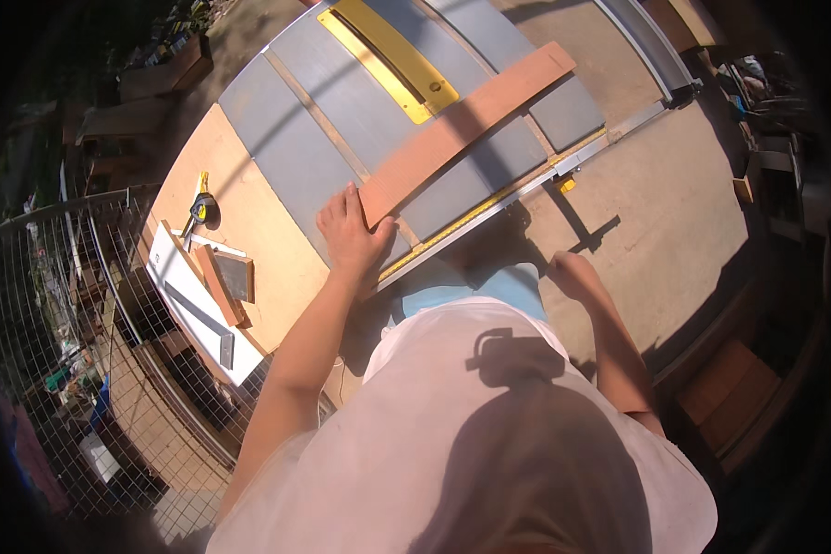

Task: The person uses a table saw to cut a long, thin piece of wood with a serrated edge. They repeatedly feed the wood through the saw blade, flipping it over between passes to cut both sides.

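A long reddish-brown wooden board [471, 127] lies slantwise across the grey metal top of a table saw [295, 138]. My left hand [355, 233] grips its near left end, thumb on the near side and fingers on the far side. The board's far right end rests close to the front rail [526, 185]. In the saw top, just beyond the board, sits a yellow slotted insert plate [392, 65]. My right hand [572, 274] hangs low beside my right hip, in front of the rail and apart from the board; its fingers are mostly hidden.
On the light wooden side table [240, 194] at left lie a tape measure [203, 210], a try square [198, 309], and small wood pieces [234, 282]. A wire mesh fence [92, 277] stands farther left. The metal rip fence [651, 46] is at far right, and a yellow lever [566, 185] hangs under the rail.
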A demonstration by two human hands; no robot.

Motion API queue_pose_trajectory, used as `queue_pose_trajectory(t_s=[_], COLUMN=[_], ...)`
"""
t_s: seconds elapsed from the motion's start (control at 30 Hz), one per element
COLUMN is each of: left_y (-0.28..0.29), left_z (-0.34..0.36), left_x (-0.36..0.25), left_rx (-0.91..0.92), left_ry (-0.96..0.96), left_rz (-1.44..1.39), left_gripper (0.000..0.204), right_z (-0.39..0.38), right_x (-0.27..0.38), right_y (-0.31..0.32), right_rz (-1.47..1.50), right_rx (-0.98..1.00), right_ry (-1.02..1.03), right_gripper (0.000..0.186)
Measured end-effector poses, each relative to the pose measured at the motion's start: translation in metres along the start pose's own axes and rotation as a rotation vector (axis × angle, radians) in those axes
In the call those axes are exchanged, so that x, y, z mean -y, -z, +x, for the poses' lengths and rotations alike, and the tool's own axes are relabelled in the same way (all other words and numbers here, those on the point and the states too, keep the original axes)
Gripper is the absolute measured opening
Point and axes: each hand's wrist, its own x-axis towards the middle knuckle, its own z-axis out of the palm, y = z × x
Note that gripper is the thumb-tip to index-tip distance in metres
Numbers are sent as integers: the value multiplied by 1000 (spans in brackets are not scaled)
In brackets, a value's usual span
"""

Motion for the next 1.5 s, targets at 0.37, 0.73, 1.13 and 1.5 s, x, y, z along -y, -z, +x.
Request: queue_pose_trajectory(t_s=[0.37,0.73,1.13,1.5], left_y=[34,17,15,12], left_z=[25,32,72,91], left_x=[-16,-30,-19,-25], left_rx=[215,-62,-107,-145], left_ry=[153,32,-72,-101], left_rz=[-167,-135,-220,-314], left_gripper=[76,71,57,42], right_z=[108,179,203,209], right_x=[178,144,135,121], right_y=[172,207,221,234], right_rz=[-544,-575,-593,-608], right_rx=[-677,-571,-647,-665], right_ry=[802,1121,1118,1085], right_gripper=[73,69,69,68])
